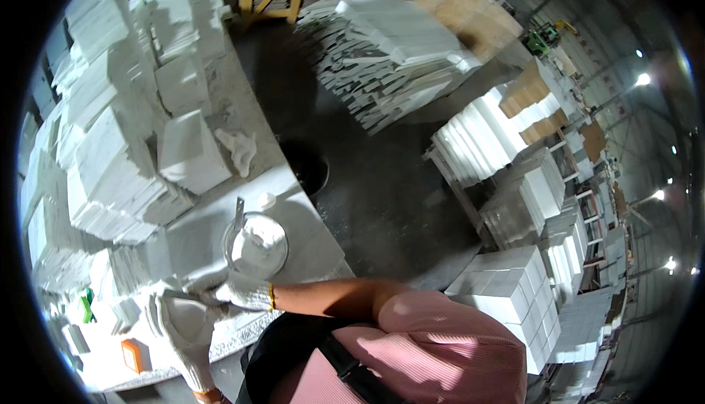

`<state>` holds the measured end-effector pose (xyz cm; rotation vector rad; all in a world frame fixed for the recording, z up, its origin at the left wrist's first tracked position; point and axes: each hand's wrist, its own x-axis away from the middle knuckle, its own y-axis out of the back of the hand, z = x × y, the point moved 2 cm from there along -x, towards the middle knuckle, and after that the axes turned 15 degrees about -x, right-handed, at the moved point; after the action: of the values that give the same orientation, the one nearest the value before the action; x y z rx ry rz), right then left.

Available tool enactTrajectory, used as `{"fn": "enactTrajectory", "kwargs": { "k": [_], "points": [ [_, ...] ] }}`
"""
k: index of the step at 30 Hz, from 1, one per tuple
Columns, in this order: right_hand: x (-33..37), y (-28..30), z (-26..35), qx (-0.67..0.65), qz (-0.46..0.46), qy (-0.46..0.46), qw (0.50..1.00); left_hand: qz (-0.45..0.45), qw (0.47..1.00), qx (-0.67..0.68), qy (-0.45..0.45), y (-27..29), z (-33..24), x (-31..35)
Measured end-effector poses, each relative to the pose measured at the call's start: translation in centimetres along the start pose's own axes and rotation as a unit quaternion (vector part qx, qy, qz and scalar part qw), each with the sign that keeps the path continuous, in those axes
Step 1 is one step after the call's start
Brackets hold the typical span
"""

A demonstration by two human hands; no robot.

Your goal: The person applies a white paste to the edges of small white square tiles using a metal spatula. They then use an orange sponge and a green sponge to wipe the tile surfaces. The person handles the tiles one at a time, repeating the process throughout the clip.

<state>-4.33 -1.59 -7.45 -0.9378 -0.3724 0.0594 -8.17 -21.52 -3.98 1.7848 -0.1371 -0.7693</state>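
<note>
I see L gloved hand [183,347] part-curled, fingers & thumb spread around a pale flat slab [186,314], just L of R gloved hand [248,292]. R fingers bent; can't tell if gripping anything. Round bowl [286,248] sits beyond R hand.

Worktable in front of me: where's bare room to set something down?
Between the round container and the right edge of the worktable, and between that container and the white tile stacks. Crowded: the far left, under those stacks, and around your left hand.
</note>
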Motion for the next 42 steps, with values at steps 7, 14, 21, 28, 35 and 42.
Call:
{"fn": "enactTrajectory", "kwargs": {
  "k": [7, 14, 21, 28, 35, 42],
  "points": [
    [0.9, 1.0, -0.9, -0.038, 0.028, 0.002, 0.999, 0.052, 0.995, 0.084, 0.013, 2.6, -1.9, -3.1],
    [3.0, -2.8, 3.0, 0.439, -0.028, 0.193, 0.877, 0.016, 0.999, 0.042, 0.012, 5.0, 0.4, -0.4],
    [3.6, -2.7, 5.7, 0.578, -0.003, 0.2, 0.791, 0.01, 0.993, 0.069, 0.1, 4.5, 0.4, -0.3],
    [2.1, -7.1, 5.2, 0.701, 0.07, 0.293, 0.646, 0.005, 0.982, 0.069, 0.175, 4.1, 0.8, 1.7],
    [2.0, -8.6, 5.6, 0.748, 0.13, 0.277, 0.589, 0.014, 0.981, 0.062, 0.185, 4.5, 0.5, 1.5],
    [2.1, -9.7, 5.5, 0.764, 0.144, 0.267, 0.569, 0.016, 0.983, 0.043, 0.179, 4.4, 0.6, 1.7]
  ]
}}
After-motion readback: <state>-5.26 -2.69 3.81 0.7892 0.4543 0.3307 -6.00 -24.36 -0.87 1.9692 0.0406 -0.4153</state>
